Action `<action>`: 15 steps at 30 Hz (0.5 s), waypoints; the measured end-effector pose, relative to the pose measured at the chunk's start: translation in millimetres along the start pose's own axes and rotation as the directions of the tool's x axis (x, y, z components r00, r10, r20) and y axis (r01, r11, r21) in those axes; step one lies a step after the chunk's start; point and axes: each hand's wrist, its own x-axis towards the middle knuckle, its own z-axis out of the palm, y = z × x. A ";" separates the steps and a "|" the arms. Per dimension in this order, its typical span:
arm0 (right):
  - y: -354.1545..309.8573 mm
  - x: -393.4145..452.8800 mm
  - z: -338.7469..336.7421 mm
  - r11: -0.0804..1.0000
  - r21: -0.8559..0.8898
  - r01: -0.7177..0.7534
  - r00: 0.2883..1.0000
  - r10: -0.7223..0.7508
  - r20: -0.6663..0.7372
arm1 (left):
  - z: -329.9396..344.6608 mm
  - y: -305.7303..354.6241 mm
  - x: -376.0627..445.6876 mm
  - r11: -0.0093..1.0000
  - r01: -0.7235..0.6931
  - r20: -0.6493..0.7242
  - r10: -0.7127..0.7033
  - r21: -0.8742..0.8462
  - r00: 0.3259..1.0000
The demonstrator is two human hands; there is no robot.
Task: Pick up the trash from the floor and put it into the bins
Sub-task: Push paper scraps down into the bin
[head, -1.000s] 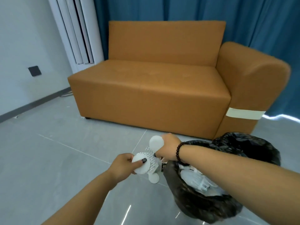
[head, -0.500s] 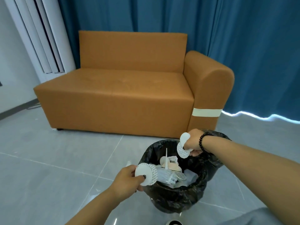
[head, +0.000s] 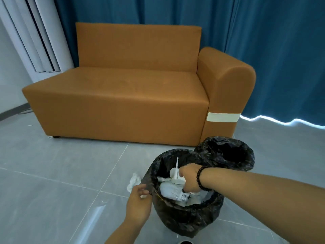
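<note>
Head view: the right hand reaches down inside the near bin, a bin lined with a black bag, its fingers curled among the white trash heaped there; whether it grips any piece cannot be told. The left hand hovers at the bin's left rim, fingers loosely spread, holding nothing. A crumpled white scrap lies on the grey floor just left of the bin. A second lined bin stands touching behind, in front of the orange sofa.
</note>
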 end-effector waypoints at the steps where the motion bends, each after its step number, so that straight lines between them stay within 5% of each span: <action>1: -5.1 2.1 9.5 0.998 -0.048 0.048 0.999 -0.049 -0.015 | -2.5 -3.5 3.4 0.999 0.017 0.026 -0.016 -0.033 1.000; 6: -23.5 19.4 34.9 0.981 -0.066 0.185 0.980 -0.189 -0.069 | -1.9 -12.2 13.3 0.997 0.045 0.356 -0.062 0.056 0.932; 11: -19.3 51.5 27.6 0.963 0.188 0.192 0.975 -0.166 -0.146 | 1.7 -28.6 40.3 0.993 0.108 0.407 -0.120 0.053 0.906; 15: -16.1 62.6 44.4 0.944 0.227 0.238 0.969 -0.216 -0.118 | 0.9 -62.3 77.9 0.984 0.159 0.278 -0.174 0.078 0.945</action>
